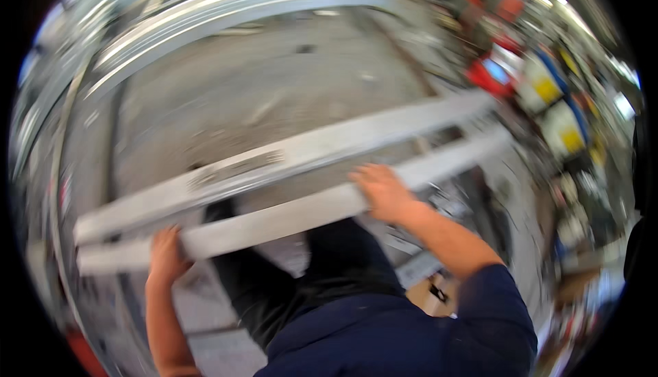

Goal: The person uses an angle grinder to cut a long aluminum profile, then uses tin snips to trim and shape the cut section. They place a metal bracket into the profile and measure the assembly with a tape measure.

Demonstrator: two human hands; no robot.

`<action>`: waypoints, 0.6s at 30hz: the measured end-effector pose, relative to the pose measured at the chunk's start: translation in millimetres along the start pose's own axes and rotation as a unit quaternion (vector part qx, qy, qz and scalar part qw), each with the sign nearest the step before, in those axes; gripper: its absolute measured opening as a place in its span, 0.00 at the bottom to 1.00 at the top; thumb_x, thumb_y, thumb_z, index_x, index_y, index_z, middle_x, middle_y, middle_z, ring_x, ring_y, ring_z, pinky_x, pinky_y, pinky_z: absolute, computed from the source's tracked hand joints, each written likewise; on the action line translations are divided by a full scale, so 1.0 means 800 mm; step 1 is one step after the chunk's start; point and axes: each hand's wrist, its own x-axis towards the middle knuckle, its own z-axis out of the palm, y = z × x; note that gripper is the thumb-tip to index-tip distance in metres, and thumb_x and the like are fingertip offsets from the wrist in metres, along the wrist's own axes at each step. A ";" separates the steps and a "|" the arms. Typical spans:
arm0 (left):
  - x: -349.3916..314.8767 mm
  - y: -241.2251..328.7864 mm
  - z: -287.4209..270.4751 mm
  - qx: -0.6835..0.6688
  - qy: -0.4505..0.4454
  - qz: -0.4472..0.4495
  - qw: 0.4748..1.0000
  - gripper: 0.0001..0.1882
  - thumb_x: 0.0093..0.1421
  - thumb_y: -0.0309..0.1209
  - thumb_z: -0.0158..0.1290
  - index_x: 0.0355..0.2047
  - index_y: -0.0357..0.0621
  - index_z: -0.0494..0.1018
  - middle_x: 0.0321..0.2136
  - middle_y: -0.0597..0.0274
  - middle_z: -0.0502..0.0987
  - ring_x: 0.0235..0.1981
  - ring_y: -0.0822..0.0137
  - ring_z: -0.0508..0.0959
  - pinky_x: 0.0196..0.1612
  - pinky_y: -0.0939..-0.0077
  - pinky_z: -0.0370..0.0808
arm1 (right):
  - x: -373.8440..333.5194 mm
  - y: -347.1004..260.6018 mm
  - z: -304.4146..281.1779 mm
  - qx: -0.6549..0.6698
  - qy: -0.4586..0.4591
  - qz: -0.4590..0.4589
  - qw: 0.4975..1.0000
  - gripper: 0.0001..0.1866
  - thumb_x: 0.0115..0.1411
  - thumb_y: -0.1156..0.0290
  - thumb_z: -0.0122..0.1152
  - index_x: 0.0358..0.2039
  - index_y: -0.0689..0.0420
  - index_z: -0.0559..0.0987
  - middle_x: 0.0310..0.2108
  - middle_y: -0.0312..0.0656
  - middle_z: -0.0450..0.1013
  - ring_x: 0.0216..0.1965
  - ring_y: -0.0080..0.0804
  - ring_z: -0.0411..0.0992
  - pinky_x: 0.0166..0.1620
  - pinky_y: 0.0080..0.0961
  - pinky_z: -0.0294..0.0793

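A long, flat pale metal bar [281, 221] lies slantwise across the view in front of my body. My left hand [168, 253] is wrapped round it near its left end. Farther right, my right hand [384, 190] grips the same bar, fingers over its far edge. Just beyond and nearly parallel runs a second pale metal beam [363, 132], with a slot-like marking on its left half. A narrow gap shows between the two; whether they are joined cannot be made out. Motion blurs the picture, and my thumbs are mostly hidden.
Long silver metal profiles [240, 17] stretch across the far side. To the right stand white containers with yellow labels [545, 88] and a red device [497, 70], amid clutter. A cardboard box [433, 295] sits by my right elbow. Beneath is a grey, dirty floor [301, 68].
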 end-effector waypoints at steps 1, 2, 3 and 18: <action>-0.016 0.012 -0.006 0.015 0.024 -0.004 1.000 0.54 0.33 0.29 0.75 0.64 0.40 0.64 0.63 0.47 0.68 0.68 0.43 0.63 0.73 0.50 0.56 | -0.008 -0.018 -0.013 0.012 0.024 0.034 0.999 0.38 0.47 0.66 0.73 0.61 0.62 0.73 0.62 0.58 0.69 0.67 0.57 0.63 0.70 0.47 0.61; -0.025 0.025 -0.005 0.015 0.036 0.004 0.999 0.60 0.32 0.29 0.75 0.68 0.41 0.59 0.65 0.48 0.65 0.70 0.44 0.60 0.75 0.50 0.52 | -0.025 -0.026 -0.014 0.062 0.067 0.060 0.994 0.36 0.49 0.64 0.73 0.59 0.61 0.75 0.62 0.56 0.70 0.66 0.56 0.63 0.69 0.46 0.62; -0.030 0.043 -0.003 -0.004 0.049 -0.010 0.999 0.63 0.32 0.29 0.76 0.70 0.41 0.56 0.67 0.49 0.64 0.72 0.45 0.57 0.76 0.50 0.49 | -0.049 -0.029 -0.011 0.118 0.116 0.077 0.983 0.34 0.51 0.62 0.73 0.58 0.60 0.76 0.61 0.54 0.70 0.66 0.55 0.63 0.68 0.46 0.63; -0.001 0.195 -0.010 -0.102 0.172 0.212 0.957 0.49 0.48 0.46 0.72 0.65 0.36 0.64 0.64 0.47 0.70 0.68 0.41 0.64 0.72 0.45 0.57 | -0.395 0.002 0.080 0.086 -0.010 0.608 0.789 0.36 0.53 0.56 0.75 0.59 0.57 0.72 0.55 0.54 0.71 0.59 0.57 0.69 0.60 0.47 0.72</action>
